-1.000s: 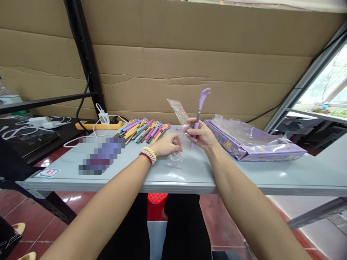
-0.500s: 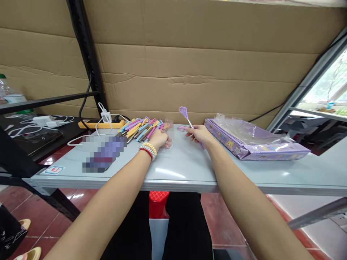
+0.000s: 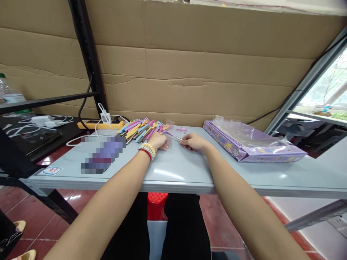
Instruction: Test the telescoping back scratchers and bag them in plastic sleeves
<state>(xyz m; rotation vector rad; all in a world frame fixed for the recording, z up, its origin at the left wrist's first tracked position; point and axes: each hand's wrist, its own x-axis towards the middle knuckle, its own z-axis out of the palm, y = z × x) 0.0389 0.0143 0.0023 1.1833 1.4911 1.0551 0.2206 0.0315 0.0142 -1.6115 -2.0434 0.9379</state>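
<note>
My right hand (image 3: 194, 142) is closed round a slim stick with a silver shaft and a purple hand-shaped head, which looks like a back scratcher (image 3: 176, 137). Its head points left, at a clear plastic bag (image 3: 168, 146). Closed on that bag is my left hand (image 3: 158, 141); its fingertips are partly hidden. Whether the head is inside the bag or in front of it, I cannot tell. Just beyond my left hand lies a heap of similar back scratchers (image 3: 141, 129) in pink, yellow, blue and purple. A small pink printed piece (image 3: 181, 130) lies flat behind the hands.
To the right sits a purple printed box (image 3: 245, 154) with clear plastic on top. A yellow power strip (image 3: 94, 125) with a white charger (image 3: 105, 116) is at the back left. A blurred-out item (image 3: 104, 155) lies at the left. Cardboard (image 3: 189, 65) walls the table's back.
My right hand has tipped the back scratcher from upright to nearly level, bringing its head leftward and down to the bag. My left hand has barely moved.
</note>
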